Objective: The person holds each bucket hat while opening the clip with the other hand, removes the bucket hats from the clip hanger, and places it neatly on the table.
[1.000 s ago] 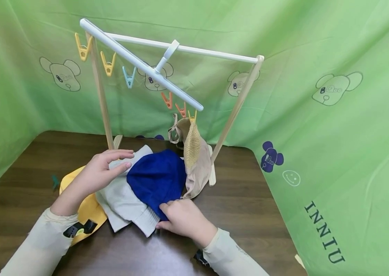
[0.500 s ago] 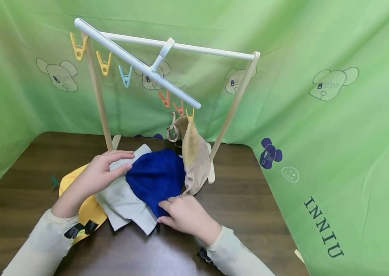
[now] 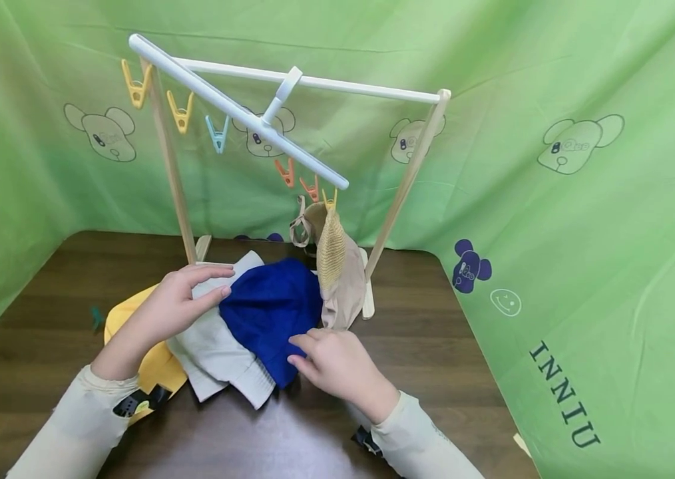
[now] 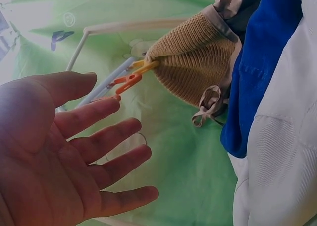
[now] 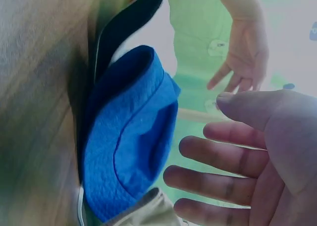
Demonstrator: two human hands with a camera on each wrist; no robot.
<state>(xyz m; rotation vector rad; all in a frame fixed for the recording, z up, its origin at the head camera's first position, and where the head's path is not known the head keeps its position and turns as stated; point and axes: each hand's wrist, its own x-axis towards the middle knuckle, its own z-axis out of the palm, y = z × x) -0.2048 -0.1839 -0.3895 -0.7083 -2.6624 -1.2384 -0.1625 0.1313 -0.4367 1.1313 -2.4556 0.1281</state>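
A blue bucket hat (image 3: pixel 271 306) lies on top of a white hat (image 3: pixel 218 352), whose edges stick out on its left and front. Part of a yellow hat (image 3: pixel 160 366) shows at the left, beneath my left forearm. My left hand (image 3: pixel 184 299) hovers over the white hat with its fingers spread, and the left wrist view shows a bare palm. Beside the blue hat's front right edge is my right hand (image 3: pixel 340 366); in the right wrist view its loosely extended fingers (image 5: pixel 213 184) stand apart from the hat and hold nothing.
A straw-and-beige hat (image 3: pixel 333 256) hangs from a yellow clip at the near end of a light-blue hanger (image 3: pixel 235 110). Several other clips hang along it. The hanger hooks on a white bar (image 3: pixel 367 88) between wooden posts. Green cloth surrounds the dark wooden table (image 3: pixel 421 359).
My right hand has let go of the blue hat's brim and drawn back slightly to the right, its fingers loosening. My left hand has stayed in place.
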